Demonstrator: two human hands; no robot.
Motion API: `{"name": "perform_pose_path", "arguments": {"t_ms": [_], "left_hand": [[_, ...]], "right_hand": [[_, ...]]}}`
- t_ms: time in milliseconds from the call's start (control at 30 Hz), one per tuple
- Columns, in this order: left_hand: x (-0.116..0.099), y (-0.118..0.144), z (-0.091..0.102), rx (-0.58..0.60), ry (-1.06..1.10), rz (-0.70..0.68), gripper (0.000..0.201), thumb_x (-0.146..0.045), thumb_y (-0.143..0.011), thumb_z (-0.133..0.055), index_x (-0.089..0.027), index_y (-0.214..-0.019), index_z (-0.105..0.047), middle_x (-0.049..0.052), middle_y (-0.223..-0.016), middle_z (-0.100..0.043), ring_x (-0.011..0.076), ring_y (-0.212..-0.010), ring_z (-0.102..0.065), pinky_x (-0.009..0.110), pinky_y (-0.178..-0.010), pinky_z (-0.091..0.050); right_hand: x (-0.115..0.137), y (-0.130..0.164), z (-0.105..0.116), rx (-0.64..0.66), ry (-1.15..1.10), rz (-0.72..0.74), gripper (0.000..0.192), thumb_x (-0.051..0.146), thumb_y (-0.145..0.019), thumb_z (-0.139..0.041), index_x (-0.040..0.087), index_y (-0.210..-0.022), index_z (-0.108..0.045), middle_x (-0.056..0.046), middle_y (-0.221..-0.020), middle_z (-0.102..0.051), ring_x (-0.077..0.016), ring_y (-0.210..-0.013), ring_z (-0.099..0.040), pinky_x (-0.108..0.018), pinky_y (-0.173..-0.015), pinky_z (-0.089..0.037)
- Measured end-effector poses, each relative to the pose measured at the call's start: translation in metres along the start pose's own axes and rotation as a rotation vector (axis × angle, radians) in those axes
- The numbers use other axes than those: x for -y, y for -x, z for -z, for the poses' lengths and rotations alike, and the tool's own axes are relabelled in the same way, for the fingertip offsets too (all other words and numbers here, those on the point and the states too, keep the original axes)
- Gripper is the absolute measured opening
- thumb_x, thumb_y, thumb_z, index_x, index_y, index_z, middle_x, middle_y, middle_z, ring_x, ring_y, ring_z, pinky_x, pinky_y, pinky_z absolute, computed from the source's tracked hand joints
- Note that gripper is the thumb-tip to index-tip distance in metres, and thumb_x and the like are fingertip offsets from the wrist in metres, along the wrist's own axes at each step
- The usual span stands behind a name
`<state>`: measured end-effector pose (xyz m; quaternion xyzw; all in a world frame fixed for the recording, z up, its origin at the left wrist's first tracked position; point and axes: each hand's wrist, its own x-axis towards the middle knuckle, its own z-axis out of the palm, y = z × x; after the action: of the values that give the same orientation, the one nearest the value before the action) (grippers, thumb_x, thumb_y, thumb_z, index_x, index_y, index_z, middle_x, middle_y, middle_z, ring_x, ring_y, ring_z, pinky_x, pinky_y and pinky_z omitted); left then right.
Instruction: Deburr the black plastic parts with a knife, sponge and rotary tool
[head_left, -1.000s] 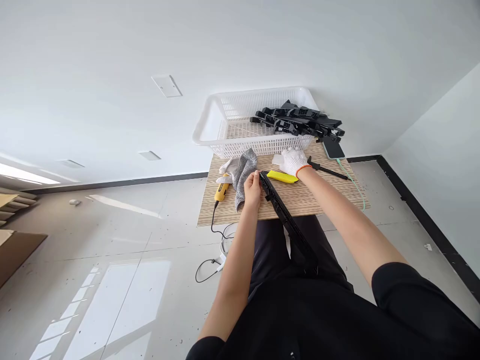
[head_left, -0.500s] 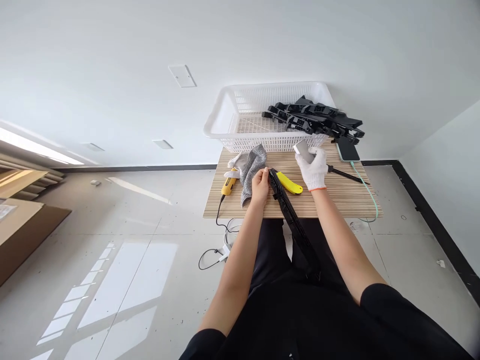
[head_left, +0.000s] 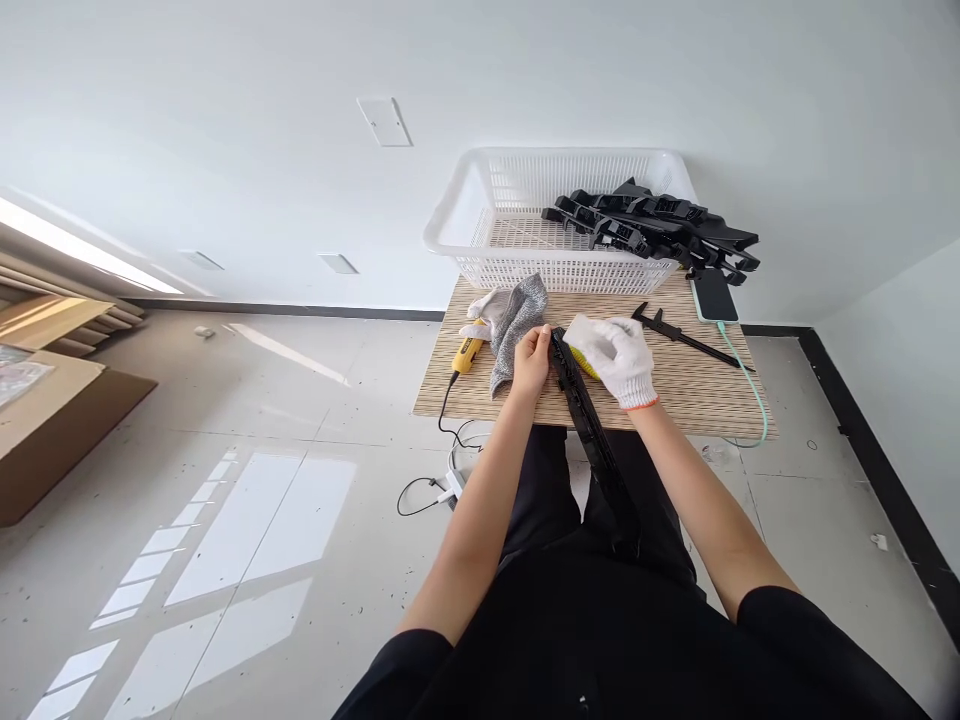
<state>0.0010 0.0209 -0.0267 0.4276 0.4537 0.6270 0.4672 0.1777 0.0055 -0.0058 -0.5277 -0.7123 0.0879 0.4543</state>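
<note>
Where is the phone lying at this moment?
In the head view, the phone lies at the table's far right corner, just right of the white basket, beside the black parts.

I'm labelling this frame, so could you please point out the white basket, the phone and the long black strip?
white basket [head_left: 450, 222]: head view, left rim.
phone [head_left: 713, 295]: head view, screen middle.
long black strip [head_left: 592, 430]: head view, mid-length.

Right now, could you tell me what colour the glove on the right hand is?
White with an orange cuff edge; the right hand shows it in the head view.
</note>
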Motion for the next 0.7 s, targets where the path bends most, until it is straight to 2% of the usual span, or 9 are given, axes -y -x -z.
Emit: {"name": "perform_pose_path", "arguments": {"t_ms": [67,133,200,300,367,433,500,567,700], "left_hand": [[0.001,0.000,0.000,0.002,-0.014,0.000,0.037,-0.055,-0.090,-0.067,-0.019,-0.087,-0.073,0.003,-0.079,-0.070,0.0169,-0.081,-0.064,0.028,-0.076,-0.050],[0.001,-0.001,0.000,0.002,-0.010,-0.001,0.037,-0.055,-0.090,-0.066,-0.019,-0.086,-0.072,0.003,-0.079,-0.069,0.0170,-0.081,-0.064,0.029,-0.076,-0.050],[0.002,-0.001,0.000,0.003,-0.007,-0.004,0.037,-0.055,-0.090,-0.066,-0.019,-0.086,-0.072,0.003,-0.079,-0.069,0.0167,-0.080,-0.063,0.028,-0.075,-0.050],[0.001,0.000,0.000,0.006,-0.028,-0.004,0.037,-0.055,-0.091,-0.065,-0.019,-0.085,-0.071,0.002,-0.077,-0.068,0.0162,-0.078,-0.062,0.028,-0.074,-0.049],[0.001,0.001,0.000,0.005,-0.038,0.000,0.037,-0.055,-0.091,-0.065,-0.019,-0.084,-0.070,0.002,-0.074,-0.066,0.0155,-0.076,-0.061,0.027,-0.073,-0.049],[0.000,0.001,0.000,0.005,-0.034,0.003,0.036,-0.054,-0.091,-0.065,-0.019,-0.082,-0.069,0.001,-0.073,-0.064,0.0147,-0.073,-0.059,0.026,-0.071,-0.048],[0.000,0.001,0.000,0.004,-0.030,0.002,0.037,-0.054,-0.091,-0.065,-0.019,-0.081,-0.068,0.001,-0.073,-0.064,0.0141,-0.072,-0.057,0.026,-0.070,-0.046],[-0.001,0.001,0.000,0.012,-0.025,-0.003,0.036,-0.054,-0.091,-0.065,-0.019,-0.082,-0.069,0.001,-0.076,-0.065,0.0143,-0.073,-0.057,0.026,-0.070,-0.046],[0.001,0.001,0.001,0.033,-0.021,-0.016,0.038,-0.056,-0.091,-0.064,-0.020,-0.083,-0.069,0.001,-0.075,-0.064,0.0145,-0.073,-0.057,0.027,-0.069,-0.047]], "right_hand": [[-0.001,-0.002,0.000,-0.023,-0.066,-0.004,0.038,0.053,-0.086,-0.072,0.027,-0.114,-0.074,-0.009,-0.118,-0.066,-0.0269,-0.108,-0.068,-0.045,-0.096,-0.059],[0.000,-0.002,-0.001,0.075,-0.128,0.064,0.037,0.055,-0.085,-0.072,0.027,-0.109,-0.074,-0.007,-0.115,-0.067,-0.0267,-0.110,-0.067,-0.046,-0.100,-0.057],[0.001,-0.003,-0.001,0.115,-0.105,0.053,0.037,0.055,-0.085,-0.072,0.028,-0.110,-0.074,-0.008,-0.117,-0.066,-0.0274,-0.110,-0.067,-0.047,-0.099,-0.057],[0.003,-0.003,-0.002,-0.038,-0.004,-0.089,0.040,0.054,-0.087,-0.070,0.026,-0.116,-0.072,-0.011,-0.124,-0.061,-0.0306,-0.114,-0.065,-0.051,-0.099,-0.057],[0.003,-0.003,-0.002,-0.107,-0.007,-0.095,0.043,0.054,-0.086,-0.070,0.025,-0.118,-0.071,-0.013,-0.126,-0.059,-0.0320,-0.119,-0.062,-0.052,-0.102,-0.055],[0.003,-0.002,-0.002,-0.065,-0.056,-0.013,0.048,0.057,-0.082,-0.074,0.024,-0.117,-0.070,-0.013,-0.125,-0.059,-0.0319,-0.122,-0.060,-0.051,-0.106,-0.054],[0.002,-0.001,-0.005,0.045,-0.084,0.062,0.055,0.060,-0.076,-0.078,0.025,-0.117,-0.069,-0.012,-0.125,-0.058,-0.0318,-0.122,-0.060,-0.050,-0.106,-0.054],[0.002,-0.002,-0.008,0.089,-0.061,0.040,0.059,0.061,-0.073,-0.080,0.025,-0.119,-0.067,-0.012,-0.127,-0.056,-0.0323,-0.120,-0.061,-0.052,-0.104,-0.056],[0.003,-0.003,-0.010,-0.125,-0.016,-0.052,0.063,0.054,-0.075,-0.079,0.022,-0.126,-0.062,-0.015,-0.131,-0.050,-0.0355,-0.125,-0.057,-0.057,-0.108,-0.052]]}}
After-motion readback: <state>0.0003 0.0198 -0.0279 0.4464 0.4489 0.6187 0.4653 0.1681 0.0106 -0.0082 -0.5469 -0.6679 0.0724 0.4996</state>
